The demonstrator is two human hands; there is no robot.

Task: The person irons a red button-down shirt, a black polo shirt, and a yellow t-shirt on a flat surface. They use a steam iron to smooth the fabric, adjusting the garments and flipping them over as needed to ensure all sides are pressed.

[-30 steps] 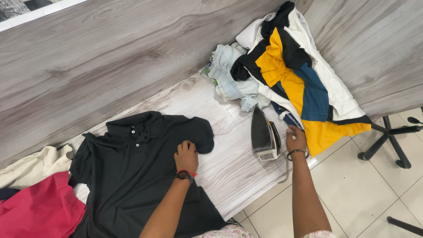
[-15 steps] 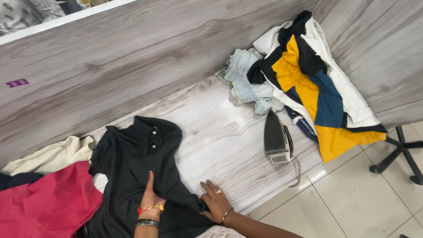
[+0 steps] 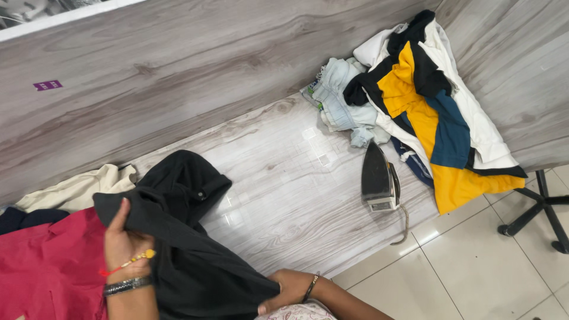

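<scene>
Left hand [image 3: 121,244], palm up, fingers closed over a raised fold of the black buttoned polo shirt [image 3: 178,237], gripping it near the collar end. Right hand [image 3: 288,290] low at the frame's bottom edge, fingers curled into the same shirt's lower part, pinching the cloth. Shirt bunched and partly lifted off the pale wood-grain tabletop [image 3: 284,178], at its left end, overlapping a red garment [image 3: 47,266] with a cream cloth [image 3: 77,189] just behind. Well apart to the right, a dark-soled electric iron [image 3: 378,178] standing on its heel, beside a heap of light denim, yellow, blue, black and white clothes [image 3: 415,101] against the grey wood-look wall [image 3: 178,71].
</scene>
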